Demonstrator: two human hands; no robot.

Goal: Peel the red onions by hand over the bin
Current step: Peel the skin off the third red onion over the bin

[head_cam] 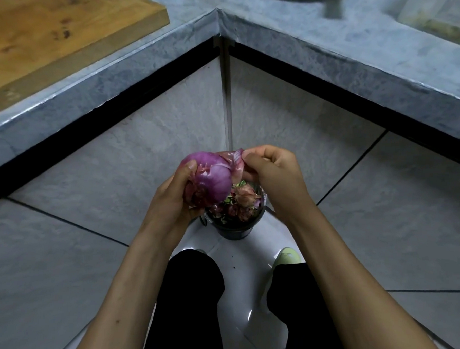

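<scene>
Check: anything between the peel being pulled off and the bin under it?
Nothing visible. The right hand pinches the loose skin off the red onion, gripped by the left hand, above the open bin, already holding scraps.

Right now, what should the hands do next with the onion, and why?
Probably pull the skin further off and let it drop. The right hand pinches a loose flap of it, the left hand holds the onion, and the bin of peelings sits below.
</scene>
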